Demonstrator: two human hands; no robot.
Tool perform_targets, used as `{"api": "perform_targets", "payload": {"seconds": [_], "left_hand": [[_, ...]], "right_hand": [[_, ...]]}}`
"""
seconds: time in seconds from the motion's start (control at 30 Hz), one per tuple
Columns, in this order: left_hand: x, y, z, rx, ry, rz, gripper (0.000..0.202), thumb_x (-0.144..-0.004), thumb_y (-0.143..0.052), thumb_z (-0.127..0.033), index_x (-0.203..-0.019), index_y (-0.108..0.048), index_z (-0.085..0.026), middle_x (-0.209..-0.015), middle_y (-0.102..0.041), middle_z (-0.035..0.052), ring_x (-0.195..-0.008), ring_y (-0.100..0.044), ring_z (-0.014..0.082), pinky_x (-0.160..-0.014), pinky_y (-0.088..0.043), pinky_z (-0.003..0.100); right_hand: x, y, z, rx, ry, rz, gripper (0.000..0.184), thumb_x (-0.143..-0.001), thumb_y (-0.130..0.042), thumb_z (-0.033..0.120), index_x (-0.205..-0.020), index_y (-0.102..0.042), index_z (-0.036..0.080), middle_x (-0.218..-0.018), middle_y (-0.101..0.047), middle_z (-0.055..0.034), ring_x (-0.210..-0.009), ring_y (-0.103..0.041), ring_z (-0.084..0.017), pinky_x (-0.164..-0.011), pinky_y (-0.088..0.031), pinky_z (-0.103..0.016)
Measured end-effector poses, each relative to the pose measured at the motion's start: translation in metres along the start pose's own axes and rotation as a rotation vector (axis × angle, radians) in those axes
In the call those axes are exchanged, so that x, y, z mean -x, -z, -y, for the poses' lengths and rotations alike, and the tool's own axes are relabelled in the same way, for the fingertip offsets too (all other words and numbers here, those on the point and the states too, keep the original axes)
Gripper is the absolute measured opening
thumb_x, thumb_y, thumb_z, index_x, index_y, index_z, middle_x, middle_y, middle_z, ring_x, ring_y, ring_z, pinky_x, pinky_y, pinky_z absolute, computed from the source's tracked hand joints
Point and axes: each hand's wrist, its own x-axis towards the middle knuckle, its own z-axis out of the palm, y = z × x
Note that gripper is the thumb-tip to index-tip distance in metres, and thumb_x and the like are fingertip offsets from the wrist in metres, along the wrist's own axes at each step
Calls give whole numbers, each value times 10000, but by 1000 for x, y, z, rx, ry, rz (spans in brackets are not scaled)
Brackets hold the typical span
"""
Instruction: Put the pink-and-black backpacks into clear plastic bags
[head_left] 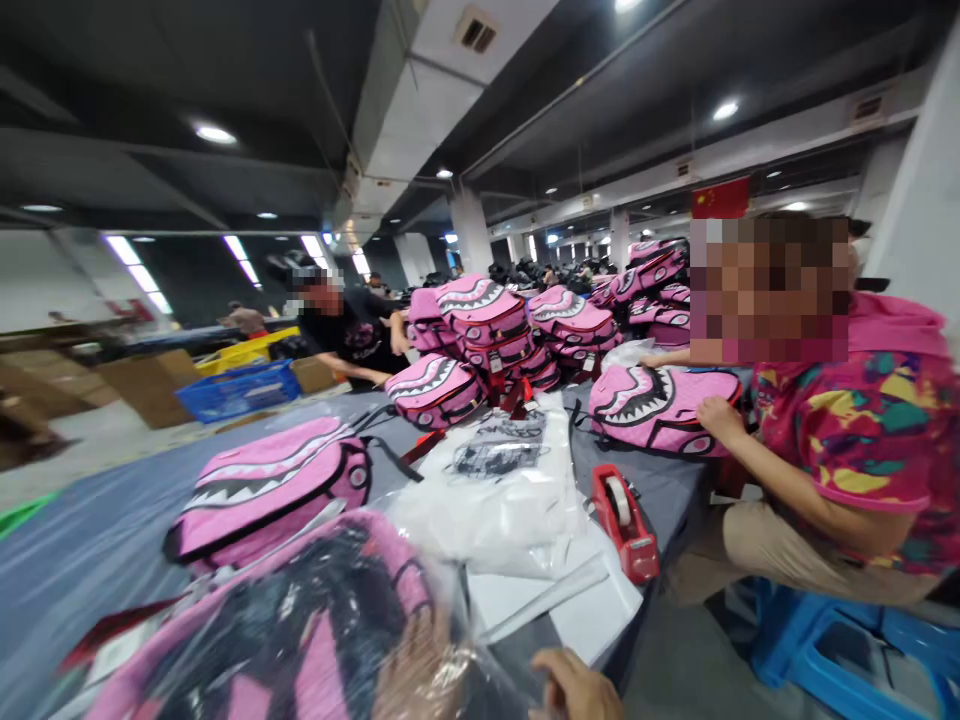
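A pink shark-mouth backpack in a clear plastic bag (300,630) lies right under me at the near table edge. My left hand (420,665) rests on it and shows only as a blur through the plastic film. My right hand (577,685) sits at the bag's right edge by the table corner, fingers curled in with the thumb on top, gripping the film. A second pink backpack (270,485) lies unbagged just beyond.
A stack of clear plastic bags (502,480) and a red tape dispenser (626,520) lie on the grey table (97,540). A seated person in a multicoloured shirt (855,440) handles another backpack (660,405). More backpacks are piled at the back (517,320), near a person in black (352,335) and a blue crate (240,390).
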Motion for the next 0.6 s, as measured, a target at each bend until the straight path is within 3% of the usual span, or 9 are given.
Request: {"api": "perform_targets", "payload": {"seconds": [0.07, 0.13, 0.2, 0.3, 0.37, 0.43, 0.5, 0.6], "left_hand": [[49, 30, -27, -102, 0, 53, 442, -893, -551, -261, -1303, -688, -170, -1362, -653, 198, -1250, -617, 407, -945, -568, 563], [86, 65, -52, -211, 91, 86, 512, -897, -571, -277, -1405, -612, -224, -1458, -583, 173, -1340, -536, 430, -1028, -493, 627], [103, 96, -64, -301, 170, 129, 570, -915, -563, -273, -1483, -527, -261, -1513, -534, 146, -1385, -478, 450, -1057, -433, 673], [103, 121, -54, -316, 131, 180, 595, -946, -539, -215, -1526, -454, -317, -1570, -464, 139, -1418, -447, 420, -1108, -360, 669], [98, 126, -39, -328, 114, 186, 609, -949, -548, -192, -1522, -442, -370, -1591, -437, 128, -1428, -437, 403, -1121, -326, 679], [89, 121, -27, -367, 127, 167, 619, -944, -578, -194, -1510, -445, -407, -1592, -441, 112, -1432, -427, 398, -1122, -316, 692], [78, 109, -23, -391, 155, 145, 624, -931, -611, -197, -1494, -463, -422, -1579, -463, 97, -1441, -414, 394, -1132, -310, 693], [60, 89, -26, -335, 208, 136, 607, -906, -653, -194, -1459, -522, -409, -1542, -514, 81, -1425, -439, 378, -1138, -350, 656]], "right_hand": [[21, -20, -7, -173, -178, 26, 161, -856, -608, 283, -1000, -545, 248, -600, -513, 80, -457, -490, -103, -434, -350, -181], [39, -32, 0, -292, -239, 45, 54, -877, -506, 273, -910, -484, 237, -592, -452, 76, -477, -453, -105, -451, -311, -190], [50, -32, 15, -356, -245, 82, 58, -861, -467, 261, -829, -426, 233, -618, -441, 62, -526, -451, -111, -500, -319, -205], [54, -16, 43, -412, -161, 261, 171, -839, -451, 228, -711, -338, 229, -594, -384, 64, -539, -396, -101, -529, -292, -220], [51, 1, 57, -454, -98, 346, 246, -863, -455, 246, -668, -306, 223, -577, -362, 64, -535, -381, -96, -525, -287, -221], [45, 17, 59, -526, -141, 367, 315, -913, -464, 331, -656, -315, 226, -559, -378, 65, -501, -410, -93, -499, -312, -211], [37, 28, 47, -592, -293, 328, 397, -929, -484, 480, -659, -327, 235, -544, -430, 65, -429, -440, -90, -445, -330, -205], [31, 29, 14, -618, -522, 201, 533, -818, -553, 686, -652, -293, 251, -516, -512, 51, -324, -429, -89, -361, -297, -205]]}}
